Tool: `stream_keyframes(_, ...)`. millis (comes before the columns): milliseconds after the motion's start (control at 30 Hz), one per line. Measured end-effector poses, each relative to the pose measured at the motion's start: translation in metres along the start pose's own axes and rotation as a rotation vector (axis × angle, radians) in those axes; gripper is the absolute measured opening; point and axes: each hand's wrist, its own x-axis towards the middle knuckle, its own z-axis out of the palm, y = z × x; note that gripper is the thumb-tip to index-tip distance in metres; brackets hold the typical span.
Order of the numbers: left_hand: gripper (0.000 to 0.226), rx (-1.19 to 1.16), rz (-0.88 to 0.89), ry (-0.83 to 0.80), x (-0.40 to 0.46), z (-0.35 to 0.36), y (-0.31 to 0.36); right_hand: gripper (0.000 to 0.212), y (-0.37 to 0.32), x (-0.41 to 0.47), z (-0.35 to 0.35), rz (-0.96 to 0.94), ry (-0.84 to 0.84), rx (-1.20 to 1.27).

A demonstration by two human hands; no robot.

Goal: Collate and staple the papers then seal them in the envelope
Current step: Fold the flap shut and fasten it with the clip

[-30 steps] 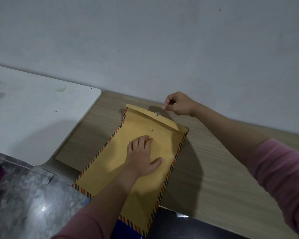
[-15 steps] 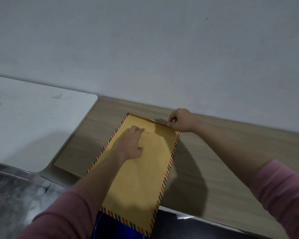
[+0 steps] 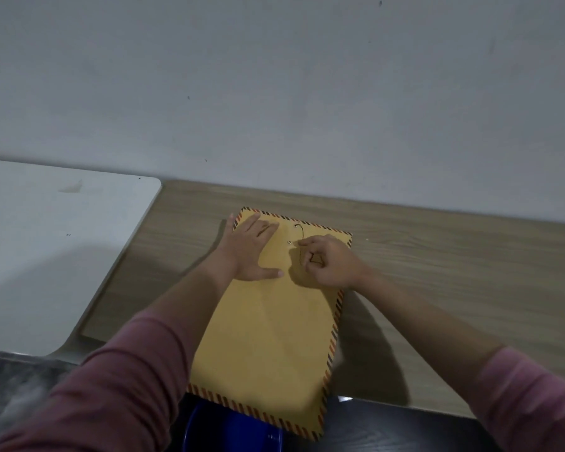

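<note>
Brown envelope [image 3: 268,337] w/ striped red-black border flat on wooden tabletop [image 3: 437,272], flap end toward wall [image 3: 274,76], flap folded down, near end hanging past table's front edge over blue object [image 3: 229,432]

Left hand [image 3: 252,249] flat on envelope's upper left part, fingers straight & spread a bit toward top-left corner, thumb out to the side, palm pressing down

Right hand [image 3: 331,262] on envelope's upper right part, fingers curled, pinching thin dark string [image 3: 302,236] between thumb & fingertips. String runs up from hand in a loop to upper metal button [image 3: 296,225] on flap; lower button [image 3: 290,242] just left of forefinger tip. Can't tell if string actually wound round lower button

Papers not visible – can't tell if inside envelope

Both forearms bare near wrists, pink sleeves [image 3: 121,380] pushed up

White tabletop [image 3: 46,256] w/ rounded corners left of wooden one, touching its left edge or overlapping, can't tell which. Grey marbled floor [image 3: 13,393] lower left, dark surface [image 3: 388,425] lower right below table edge. Small pale speck on wood right of envelope's top corner, too small to identify
</note>
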Motion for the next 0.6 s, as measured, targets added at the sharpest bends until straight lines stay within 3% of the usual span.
stream_keyframes(233, 0.108, -0.109, -0.235, 0.008, 0.0, 0.01, 0.012, 0.017, 0.006, 0.001, 0.005, 0.011, 0.169, 0.01)
stream_keyframes(433, 0.114, -0.173, -0.261, 0.012, 0.003, 0.012, 0.011, 0.015, 0.012, -0.006, 0.006, 0.064, 0.126, -0.253)
stream_keyframes(600, 0.112, -0.175, -0.252, 0.047, 0.002, 0.015, 0.01, 0.029, 0.012, -0.01, 0.016, 0.14, 0.081, -0.401)
